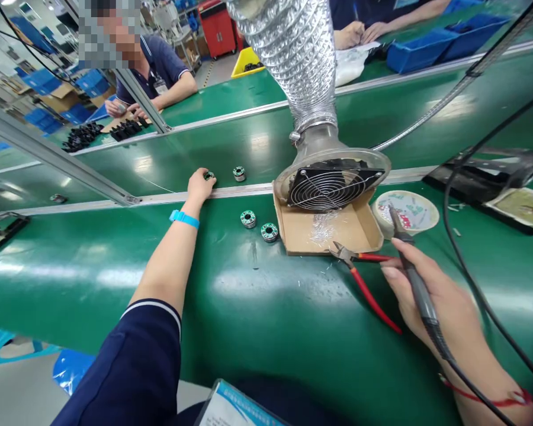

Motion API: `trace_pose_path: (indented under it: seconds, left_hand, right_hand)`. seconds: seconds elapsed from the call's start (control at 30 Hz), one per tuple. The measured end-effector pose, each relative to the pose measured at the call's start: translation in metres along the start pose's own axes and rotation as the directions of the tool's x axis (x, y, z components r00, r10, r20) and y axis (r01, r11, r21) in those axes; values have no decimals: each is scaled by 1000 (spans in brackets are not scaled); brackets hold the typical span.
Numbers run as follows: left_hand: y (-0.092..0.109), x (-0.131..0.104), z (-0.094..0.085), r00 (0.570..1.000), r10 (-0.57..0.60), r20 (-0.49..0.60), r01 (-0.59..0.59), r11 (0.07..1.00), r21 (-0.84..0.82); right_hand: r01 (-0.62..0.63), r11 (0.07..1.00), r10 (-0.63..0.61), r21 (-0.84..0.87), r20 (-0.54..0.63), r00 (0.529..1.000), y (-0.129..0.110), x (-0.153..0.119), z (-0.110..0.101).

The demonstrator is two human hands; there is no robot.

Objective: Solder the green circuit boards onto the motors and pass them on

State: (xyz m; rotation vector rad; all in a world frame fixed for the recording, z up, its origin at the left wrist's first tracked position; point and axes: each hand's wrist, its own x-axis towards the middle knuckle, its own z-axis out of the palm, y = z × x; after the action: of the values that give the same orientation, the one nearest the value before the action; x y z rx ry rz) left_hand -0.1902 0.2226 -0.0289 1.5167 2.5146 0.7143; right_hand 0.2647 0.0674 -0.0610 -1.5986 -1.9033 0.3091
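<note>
My left hand reaches to the far side of the bench, its fingers closed around a small round part with a green circuit board. A similar ring-shaped part stands just right of it, and two more, a nearer one and another, sit on the green bench. My right hand grips a soldering iron, its tip pointing up and left over a round white tub. Red-handled cutters lie open beside that hand, their jaws at the edge of a cardboard tray.
Above the tray, a fume extractor fan hangs from a silver duct. Thin metal clippings lie in the tray. A soldering iron stand with a sponge is at right. A metal post stands at left. Co-workers sit across.
</note>
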Motion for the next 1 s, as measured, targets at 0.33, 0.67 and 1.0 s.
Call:
trace_pose_path:
  seconds: [0.33,0.67,1.0]
  left_hand:
    - [-25,-154,-26,868,357,346,-340,934,-111]
    - [33,-236,-26,594,614,520,-348,779,-522]
    - [89,-261,-17,436,770,466,-327,618,-715]
  right_hand:
    - [22,998,-30,-51,-144,989,5,-2,0]
    - [-51,954,81,296,-90,993,-72,-37,-32]
    - [16,836,-159,548,215,963,-83,-19,-28]
